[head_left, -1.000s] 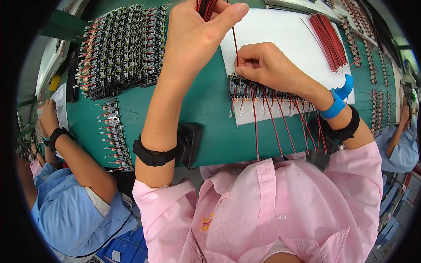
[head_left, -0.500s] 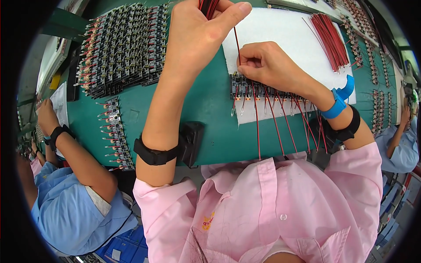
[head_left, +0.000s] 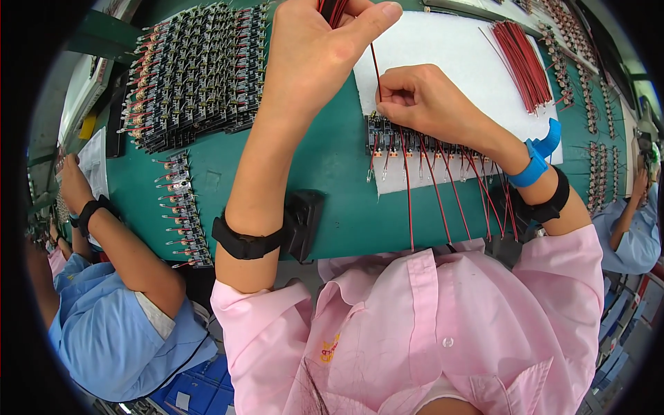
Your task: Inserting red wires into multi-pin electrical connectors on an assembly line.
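At the top of the view my left hand [head_left: 321, 52] is closed around a bundle of thin red and black wires [head_left: 335, 11], partly cut off by the frame. My right hand [head_left: 425, 97] pinches the lower end of a single wire [head_left: 376, 66] that runs down from the left hand. Just below those fingertips lies a strip of small dark circuit boards [head_left: 408, 142], partly hidden by the right hand and wrist. Several red and black wires [head_left: 440, 194] trail from this strip toward my body. The strip rests on a white foam sheet [head_left: 449, 41].
Another wire bundle [head_left: 522, 69] lies on the foam's right side. Stacked circuit boards [head_left: 197, 76] stand at the far left of the green table [head_left: 277, 194], with one separate board strip [head_left: 183, 211] nearer. More small parts [head_left: 600, 173] line the right. Co-workers in blue sit on both sides.
Both hands have stayed almost in place, still holding the wires. The view has shifted very slightly, and the trailing wires hang a little differently.
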